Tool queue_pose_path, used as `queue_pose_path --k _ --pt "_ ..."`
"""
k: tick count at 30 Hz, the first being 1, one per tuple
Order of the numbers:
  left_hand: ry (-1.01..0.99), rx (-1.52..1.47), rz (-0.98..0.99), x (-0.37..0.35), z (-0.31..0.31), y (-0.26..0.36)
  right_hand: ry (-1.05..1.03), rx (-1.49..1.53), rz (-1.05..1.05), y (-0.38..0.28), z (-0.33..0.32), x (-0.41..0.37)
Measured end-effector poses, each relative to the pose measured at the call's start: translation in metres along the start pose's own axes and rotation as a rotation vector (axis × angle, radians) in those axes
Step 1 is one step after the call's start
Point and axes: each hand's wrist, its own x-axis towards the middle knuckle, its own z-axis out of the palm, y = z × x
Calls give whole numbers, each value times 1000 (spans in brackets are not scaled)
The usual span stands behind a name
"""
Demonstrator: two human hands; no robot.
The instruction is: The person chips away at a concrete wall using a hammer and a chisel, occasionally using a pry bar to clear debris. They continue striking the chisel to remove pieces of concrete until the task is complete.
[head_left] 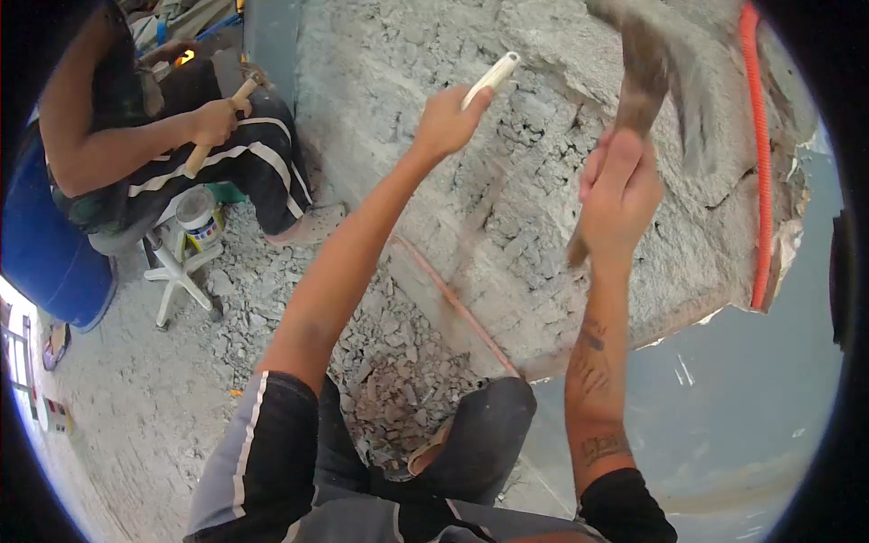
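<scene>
My left hand (450, 122) is closed around a cream handle (493, 80) with a small hole in its end; the rest of that tool is hidden in the fist. Raised at the upper right, my right hand (621, 199) grips the wooden shaft of a hammer (641, 77), whose head is smeared by motion. Behind both hands lies a rough grey block (534, 226) with a cracked, chipped face. The hammer is apart from the cream handle.
Broken rubble (398, 380) is heaped between my legs. An orange-red corrugated conduit (760, 163) runs down the block's right side, and a thin pinkish rod (457, 303) leans below. At left, a seated co-worker (226, 136) holds a wooden-handled tool beside a paint bucket (199, 217) and blue barrel (54, 244).
</scene>
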Motion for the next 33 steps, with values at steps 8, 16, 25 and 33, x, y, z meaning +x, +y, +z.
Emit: queue_pose_path --k 8,16,25,33 --pt "61 66 41 11 15 -14 -289 -511 37 71 42 52" --pt "-140 -33 -246 -33 -9 -50 -48 -425 -13 8 14 37" --pt "-222 -407 -840 -223 -44 -58 -4 70 390 55 25 -144" --pt "-7 -724 -1076 -230 -39 -52 146 1677 1863 103 34 -232"
